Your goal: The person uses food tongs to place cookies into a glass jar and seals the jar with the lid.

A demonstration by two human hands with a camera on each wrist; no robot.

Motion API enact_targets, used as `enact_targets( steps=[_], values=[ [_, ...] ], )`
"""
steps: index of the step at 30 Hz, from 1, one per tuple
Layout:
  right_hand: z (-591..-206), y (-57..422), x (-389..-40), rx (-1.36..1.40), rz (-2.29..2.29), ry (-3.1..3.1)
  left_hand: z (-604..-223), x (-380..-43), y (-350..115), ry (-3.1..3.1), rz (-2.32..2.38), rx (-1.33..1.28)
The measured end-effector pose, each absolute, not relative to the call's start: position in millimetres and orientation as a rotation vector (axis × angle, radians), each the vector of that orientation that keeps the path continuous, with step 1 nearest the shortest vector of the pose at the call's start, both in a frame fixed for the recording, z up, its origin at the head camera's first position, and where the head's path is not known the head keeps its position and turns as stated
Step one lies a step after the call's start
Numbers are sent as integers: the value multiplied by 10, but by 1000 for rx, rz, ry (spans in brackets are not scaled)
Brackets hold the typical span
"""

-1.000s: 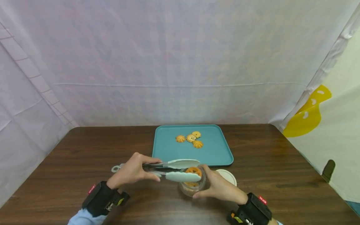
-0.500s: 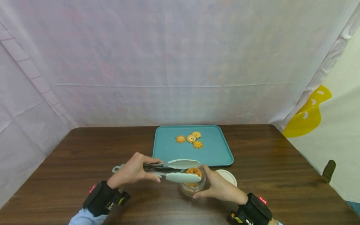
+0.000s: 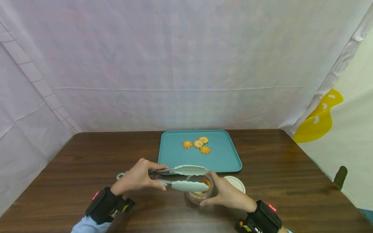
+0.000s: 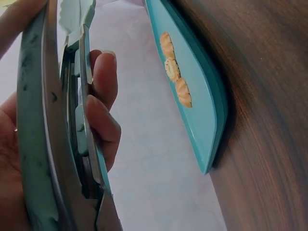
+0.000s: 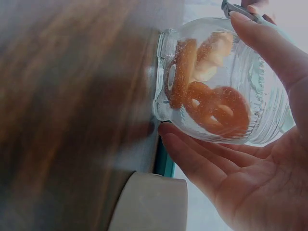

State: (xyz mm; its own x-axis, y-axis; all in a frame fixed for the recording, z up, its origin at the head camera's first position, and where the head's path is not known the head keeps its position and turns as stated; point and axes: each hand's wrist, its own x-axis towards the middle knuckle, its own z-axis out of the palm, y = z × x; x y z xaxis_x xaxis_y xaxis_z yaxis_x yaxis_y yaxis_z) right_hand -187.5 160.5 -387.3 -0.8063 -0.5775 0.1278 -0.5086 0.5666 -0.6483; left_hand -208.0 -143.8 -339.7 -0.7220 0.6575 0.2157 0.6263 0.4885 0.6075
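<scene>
In the head view my left hand [image 3: 138, 176] holds a pair of tongs [image 3: 190, 170] with pale green tips, its thumb and fingers on the two arms. The tips stand apart over the mouth of a glass jar [image 3: 194, 197], nothing visible between them. My right hand [image 3: 225, 193] grips the jar around its right side. Through the glass, the right wrist view shows an orange-brown pretzel-shaped cookie [image 5: 228, 120], another brown cookie [image 5: 183, 70] and paler pieces [image 5: 209, 57]. The jar stands upright on the table.
A blue-green tray [image 3: 172, 155] lies behind the jar, with several cookies [image 3: 205, 149] near its middle. A cream lid [image 3: 236, 184] rests right of the jar, beyond my right hand. White cloth [image 3: 186, 64] hangs behind the brown table [image 3: 102, 155].
The tongs' tips have spread wider. The pretzel-shaped cookie that was between them at the jar's mouth has dropped into the jar. My right hand and the jar have stayed put.
</scene>
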Motion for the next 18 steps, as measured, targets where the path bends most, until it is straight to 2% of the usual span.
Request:
enact_targets(
  steps=[8, 18],
  values=[
    [-3880, 1605, -1865, -947, -1060, 2712, -3422, -2080, -1436, 2672, 1081, 1148],
    [-3864, 1600, -1863, -893, -1030, 2725, -3432, -2133, -1378, 2847, 1119, 966]
  ],
)
